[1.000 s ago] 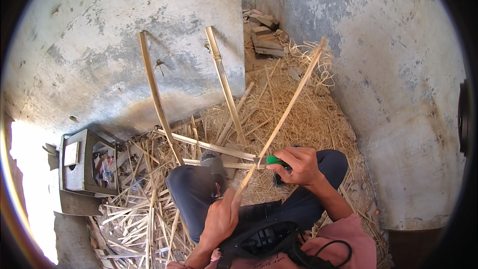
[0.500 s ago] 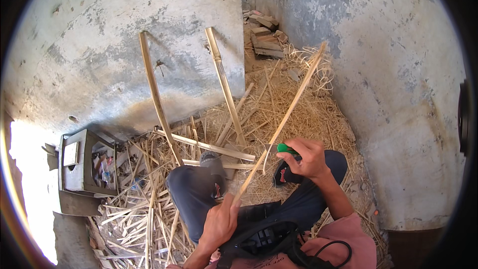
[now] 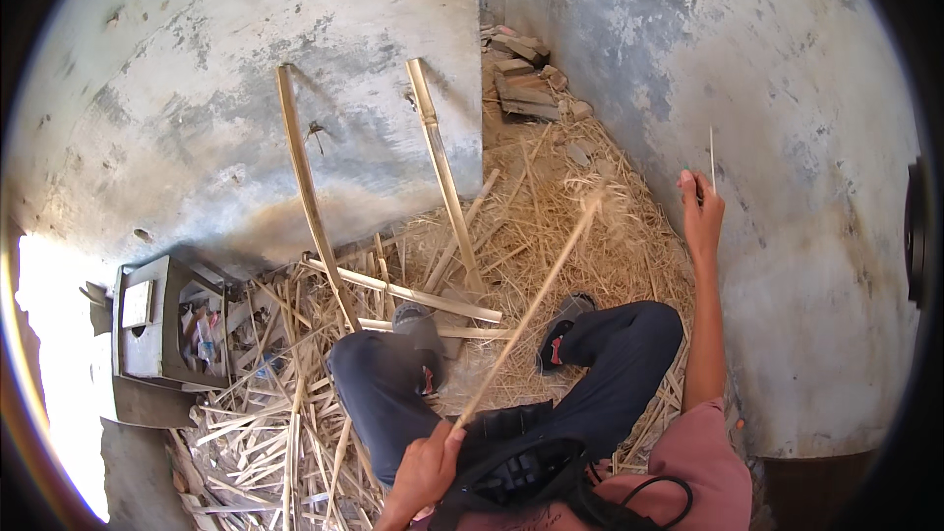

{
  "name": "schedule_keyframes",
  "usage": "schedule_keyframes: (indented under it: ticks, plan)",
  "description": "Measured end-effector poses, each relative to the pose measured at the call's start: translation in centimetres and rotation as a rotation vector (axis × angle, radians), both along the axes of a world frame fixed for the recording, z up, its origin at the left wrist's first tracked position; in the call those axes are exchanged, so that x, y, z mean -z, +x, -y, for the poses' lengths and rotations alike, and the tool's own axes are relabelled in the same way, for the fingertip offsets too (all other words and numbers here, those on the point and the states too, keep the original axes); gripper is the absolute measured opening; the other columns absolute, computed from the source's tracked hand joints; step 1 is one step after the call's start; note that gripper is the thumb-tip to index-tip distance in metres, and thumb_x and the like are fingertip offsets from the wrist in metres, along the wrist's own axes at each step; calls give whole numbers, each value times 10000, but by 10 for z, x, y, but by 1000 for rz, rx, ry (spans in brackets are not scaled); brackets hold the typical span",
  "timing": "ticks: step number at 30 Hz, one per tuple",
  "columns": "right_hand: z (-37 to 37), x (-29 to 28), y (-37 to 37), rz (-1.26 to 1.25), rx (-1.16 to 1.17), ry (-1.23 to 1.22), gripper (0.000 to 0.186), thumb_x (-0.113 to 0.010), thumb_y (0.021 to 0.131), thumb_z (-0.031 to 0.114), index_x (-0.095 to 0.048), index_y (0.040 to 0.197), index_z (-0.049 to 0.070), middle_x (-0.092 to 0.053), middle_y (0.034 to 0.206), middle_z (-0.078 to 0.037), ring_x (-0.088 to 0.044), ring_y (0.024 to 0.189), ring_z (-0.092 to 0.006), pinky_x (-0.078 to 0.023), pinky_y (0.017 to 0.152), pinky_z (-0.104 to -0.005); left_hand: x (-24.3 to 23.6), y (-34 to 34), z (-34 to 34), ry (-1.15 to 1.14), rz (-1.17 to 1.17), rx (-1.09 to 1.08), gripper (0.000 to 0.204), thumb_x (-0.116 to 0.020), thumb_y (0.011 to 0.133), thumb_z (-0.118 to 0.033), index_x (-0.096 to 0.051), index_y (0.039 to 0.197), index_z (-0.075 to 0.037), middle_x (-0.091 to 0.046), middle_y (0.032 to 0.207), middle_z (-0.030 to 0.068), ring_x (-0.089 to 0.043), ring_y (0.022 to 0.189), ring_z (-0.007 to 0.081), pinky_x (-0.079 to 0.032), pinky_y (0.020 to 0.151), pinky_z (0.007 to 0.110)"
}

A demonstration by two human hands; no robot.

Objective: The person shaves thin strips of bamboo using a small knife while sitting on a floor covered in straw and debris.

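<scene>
My left hand (image 3: 426, 468) is closed round the near end of a long, pale bamboo strip (image 3: 531, 310), low in front of my body. The strip slants away up to the right, and its far end is blurred by motion above the shavings. Out to the right, well apart from the strip, my right hand (image 3: 701, 214) is raised with its fingers closed on a knife. Its thin blade (image 3: 712, 152) points up past the fingers; the green handle, seen half a second earlier, is hidden in the hand.
Two bamboo lengths (image 3: 307, 177) (image 3: 444, 177) lean against the left wall. Cut strips (image 3: 305, 442) litter the floor at left; fine shavings (image 3: 580, 236) heap ahead. A wooden box (image 3: 162, 324) stands far left, bricks (image 3: 526, 79) lie in the corner, and a wall (image 3: 806, 265) rises close at right.
My right hand has left the strip with the knife, swinging up and out to the right. The strip's far end has dropped lower and slightly left, while my left hand keeps its grip.
</scene>
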State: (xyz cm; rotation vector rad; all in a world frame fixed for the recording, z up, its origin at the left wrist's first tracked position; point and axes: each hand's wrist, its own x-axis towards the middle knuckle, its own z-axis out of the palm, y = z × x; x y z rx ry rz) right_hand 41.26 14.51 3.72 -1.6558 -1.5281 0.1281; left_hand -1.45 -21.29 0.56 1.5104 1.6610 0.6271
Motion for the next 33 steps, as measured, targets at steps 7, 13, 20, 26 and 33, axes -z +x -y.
schedule_keyframes:
  ticks: [7,13,20,26,33]
  plan:
    - [71,-8,-97,-72,-363,-48,401,-604,1099,389,-704,1051,4,-608,746,-35,-518,657,-118,-408,612,-328,-8,-9,-47,-40,194,-128,324,-471,1147,-267,-546,972,-4,-596,717,266,-618,755,531,-450,685,580]
    - [135,5,-169,4,-789,92,326,-773,995,358,-730,1046,39,-719,849,-116,-720,705,-270,-551,616,-368,-23,10,-75,165,55,-126,230,-554,1113,-199,-516,996,-4,-619,745,266,-627,754,530,-456,656,588]
    - [154,15,-192,45,-961,137,284,-858,911,277,-740,1013,40,-737,850,-82,-735,688,-258,-566,600,-355,-28,20,-79,233,56,-63,171,-541,1108,-153,-516,1031,-3,-603,729,286,-607,764,561,-444,640,607]
    - [160,18,-201,23,-1005,159,285,-872,893,269,-744,1005,41,-764,884,-78,-752,697,-257,-581,603,-349,-28,18,-80,214,149,-34,165,-525,1110,-143,-510,1017,-8,-591,703,287,-602,759,561,-434,644,619]
    - [161,18,-201,21,-1033,171,314,-866,905,284,-740,1012,18,-744,853,-92,-734,666,-256,-564,579,-344,-33,24,-80,254,4,-62,180,-564,1099,-150,-486,1020,-8,-620,734,273,-615,750,549,-460,617,602]
